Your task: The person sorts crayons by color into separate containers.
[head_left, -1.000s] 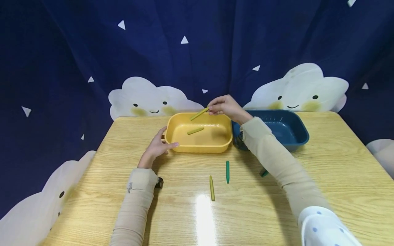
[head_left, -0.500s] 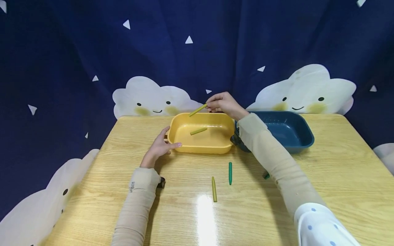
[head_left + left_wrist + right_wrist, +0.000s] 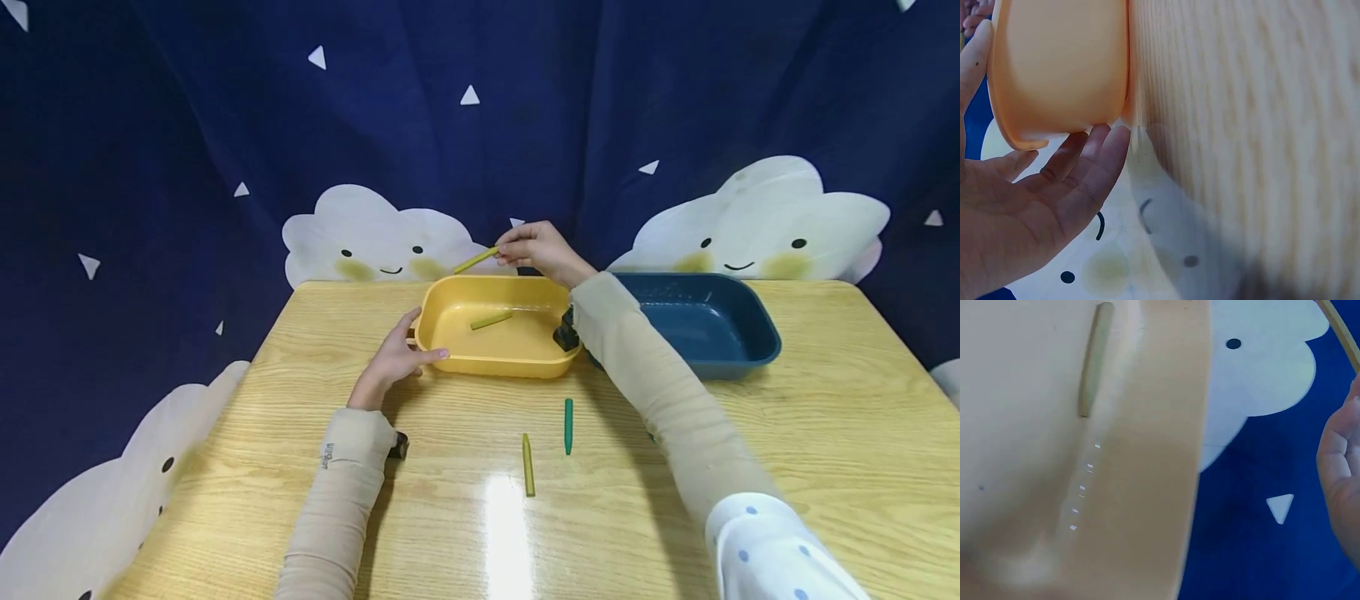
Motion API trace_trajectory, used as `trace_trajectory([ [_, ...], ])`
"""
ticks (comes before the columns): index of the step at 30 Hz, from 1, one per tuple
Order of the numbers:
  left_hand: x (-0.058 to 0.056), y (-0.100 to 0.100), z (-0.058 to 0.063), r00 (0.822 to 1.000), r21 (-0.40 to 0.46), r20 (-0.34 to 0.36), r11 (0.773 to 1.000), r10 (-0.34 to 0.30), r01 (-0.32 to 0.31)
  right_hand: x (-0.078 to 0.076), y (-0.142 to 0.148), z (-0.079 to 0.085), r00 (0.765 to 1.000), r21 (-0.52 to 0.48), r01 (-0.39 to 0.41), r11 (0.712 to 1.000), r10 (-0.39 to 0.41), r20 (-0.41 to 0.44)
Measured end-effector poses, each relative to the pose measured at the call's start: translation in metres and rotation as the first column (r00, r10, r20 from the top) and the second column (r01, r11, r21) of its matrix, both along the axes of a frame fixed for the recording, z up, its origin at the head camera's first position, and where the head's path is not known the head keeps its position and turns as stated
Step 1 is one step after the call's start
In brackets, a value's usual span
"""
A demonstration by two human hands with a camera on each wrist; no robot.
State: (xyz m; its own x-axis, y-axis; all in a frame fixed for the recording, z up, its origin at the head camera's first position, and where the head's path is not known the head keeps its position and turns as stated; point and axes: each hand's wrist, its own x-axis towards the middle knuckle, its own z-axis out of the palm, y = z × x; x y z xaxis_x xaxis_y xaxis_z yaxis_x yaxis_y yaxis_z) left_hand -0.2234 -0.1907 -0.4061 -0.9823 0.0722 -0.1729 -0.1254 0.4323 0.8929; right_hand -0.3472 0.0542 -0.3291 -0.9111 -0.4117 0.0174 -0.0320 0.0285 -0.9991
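Observation:
My right hand (image 3: pixel 542 252) pinches a yellow crayon (image 3: pixel 475 261) by one end, above the back rim of a yellow plastic bin (image 3: pixel 510 365). The crayon slants down to the left. Another yellow crayon (image 3: pixel 491 321) lies on the bin's floor, seen also as a crayon (image 3: pixel 1095 359) in the right wrist view. My left hand (image 3: pixel 393 354) rests at the bin's left end, thumb over the front rim. In the left wrist view, the left hand's extended fingers (image 3: pixel 1085 162) touch the bin's outer wall (image 3: pixel 1063 69).
A dark blue bin (image 3: pixel 697 329) stands right of the yellow one, partly behind my right forearm. On the wooden table (image 3: pixel 450 533) in front lie a green crayon (image 3: pixel 568 426) and a yellow crayon (image 3: pixel 528 465). A patterned blue curtain (image 3: pixel 420 142) hangs behind.
My right hand has lifted slightly up and left relative to the yellow bin, carrying the crayon. My left hand stays at the bin. The head view has shifted a little.

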Motion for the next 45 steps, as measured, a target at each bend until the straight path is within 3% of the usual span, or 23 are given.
trace_trajectory([
  [7,0.005,0.003,0.008,1.000,0.021,0.014,1.000,-0.019,0.019,-0.001,-0.005,-0.016,0.999,-0.027,0.012,1.000,-0.011,0.039],
  [10,0.004,0.002,0.007,1.000,0.006,0.013,1.000,-0.014,0.014,-0.002,-0.006,-0.022,0.999,-0.042,0.017,0.999,-0.015,0.049],
  [13,-0.001,-0.001,-0.002,1.000,-0.012,-0.003,1.000,-0.006,0.006,-0.002,-0.008,-0.027,0.998,-0.032,0.001,0.999,0.001,0.060],
  [26,-0.001,0.002,-0.003,1.000,-0.015,-0.002,1.000,-0.008,0.008,-0.001,-0.012,-0.052,0.994,0.141,-0.088,0.986,0.079,0.070],
  [33,-0.002,0.002,-0.001,1.000,-0.014,0.000,1.000,-0.008,0.008,-0.003,-0.015,-0.058,0.990,0.242,-0.124,0.962,0.103,0.097],
  [45,-0.002,-0.001,-0.002,1.000,-0.006,0.000,1.000,-0.011,0.011,-0.001,-0.019,-0.051,0.997,0.269,-0.063,0.961,0.050,0.053],
])
